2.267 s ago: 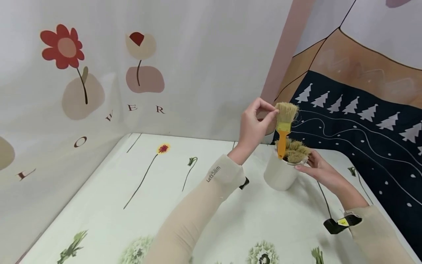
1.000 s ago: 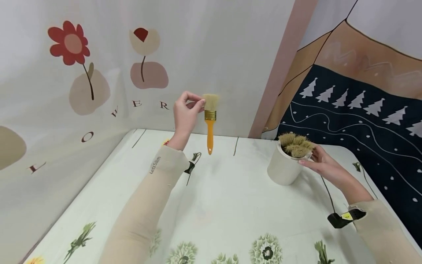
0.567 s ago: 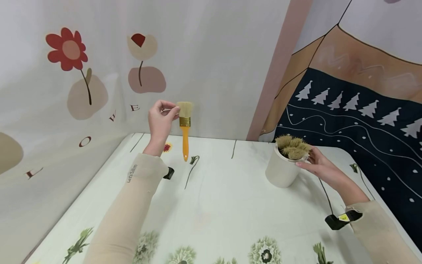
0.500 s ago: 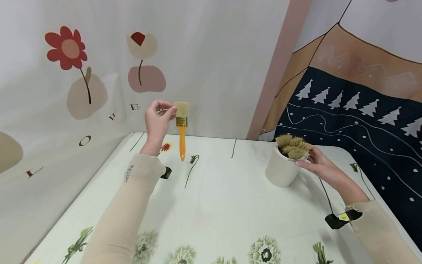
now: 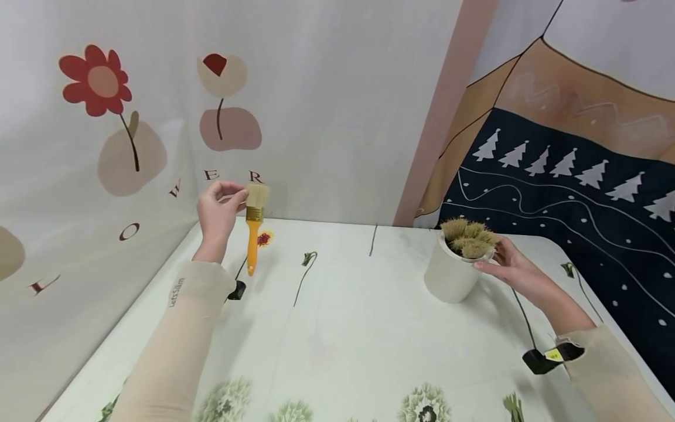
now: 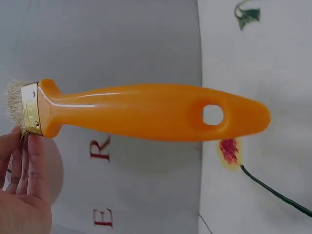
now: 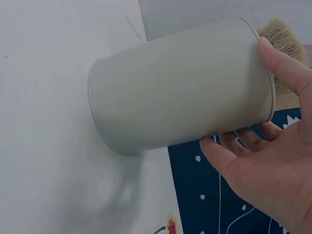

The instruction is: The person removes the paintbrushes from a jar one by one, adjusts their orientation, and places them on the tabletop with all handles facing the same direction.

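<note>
My left hand (image 5: pixel 218 215) pinches a paintbrush (image 5: pixel 252 237) by its pale bristles, so the brush hangs bristles up and handle down over the back left of the table. In the left wrist view the orange handle (image 6: pixel 146 112) with its hang hole and the gold-coloured ferrule show plainly; the fingertips are at the bristles just past the ferrule. On the right, my right hand (image 5: pixel 519 272) holds a white cup (image 5: pixel 448 278) near its rim, thumb on the rim in the right wrist view. Several brushes stand bristles up in the cup, their bristles (image 5: pixel 469 239) bunched above the rim and handles hidden inside.
A white cloth (image 5: pixel 337 334) printed with flowers covers the table. Behind it hangs a pale curtain (image 5: pixel 327 117) with flower and letter prints; a dark blue cloth (image 5: pixel 554 193) with white trees hangs at the right. Black wrist cameras sit at both cuffs.
My left hand has carried the paintbrush from over the cup leftward across the table, and it is now a little lower. The right hand and the cup have stayed in place.
</note>
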A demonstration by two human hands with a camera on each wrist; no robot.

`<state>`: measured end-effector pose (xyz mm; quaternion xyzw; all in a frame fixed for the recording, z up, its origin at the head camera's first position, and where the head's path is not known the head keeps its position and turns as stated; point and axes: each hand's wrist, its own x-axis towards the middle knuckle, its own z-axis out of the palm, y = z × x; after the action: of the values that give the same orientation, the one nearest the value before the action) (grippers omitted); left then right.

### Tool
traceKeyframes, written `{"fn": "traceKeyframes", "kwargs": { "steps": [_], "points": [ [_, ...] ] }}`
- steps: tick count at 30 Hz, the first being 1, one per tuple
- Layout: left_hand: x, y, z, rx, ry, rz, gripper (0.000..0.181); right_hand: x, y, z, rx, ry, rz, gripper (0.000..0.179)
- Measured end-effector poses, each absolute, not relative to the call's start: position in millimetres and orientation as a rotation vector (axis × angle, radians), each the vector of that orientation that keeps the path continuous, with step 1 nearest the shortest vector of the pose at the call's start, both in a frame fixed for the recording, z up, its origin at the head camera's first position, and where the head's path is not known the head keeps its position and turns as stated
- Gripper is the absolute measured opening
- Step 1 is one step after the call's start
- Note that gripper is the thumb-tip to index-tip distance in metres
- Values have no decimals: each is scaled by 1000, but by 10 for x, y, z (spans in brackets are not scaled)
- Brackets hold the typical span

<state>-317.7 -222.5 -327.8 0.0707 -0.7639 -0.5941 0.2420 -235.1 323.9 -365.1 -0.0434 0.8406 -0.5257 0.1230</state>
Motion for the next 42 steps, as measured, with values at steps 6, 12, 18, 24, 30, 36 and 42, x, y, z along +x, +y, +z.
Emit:
{"fn": "traceKeyframes", "kwargs": {
  "steps": [6,12,18,24,30,36,42],
  "points": [
    [-3229,-2433,-3462,339,-2198,-1566,24,-2322,3254,-3657,-130,2466,-1530,99],
    [-3292,-2611,-3647,435,-2290,-1520,26,-2314,3247,-3653,-111,2476,-1521,98],
    [-3335,-2702,-3861,465,-2381,-1501,27,-2283,3251,-3658,-94,2481,-1508,99],
    [-3384,-2752,-4037,508,-2438,-1508,28,-2273,3265,-3663,-104,2471,-1521,98],
    [-3456,-2796,-4202,584,-2521,-1515,27,-2298,3262,-3664,-99,2470,-1521,98],
    [-3486,-2808,-4335,657,-2611,-1557,31,-2324,3260,-3654,-95,2476,-1521,97],
    [-3500,-2807,-4380,646,-2657,-1586,39,-2339,3238,-3666,-110,2476,-1548,95]
  ]
}}
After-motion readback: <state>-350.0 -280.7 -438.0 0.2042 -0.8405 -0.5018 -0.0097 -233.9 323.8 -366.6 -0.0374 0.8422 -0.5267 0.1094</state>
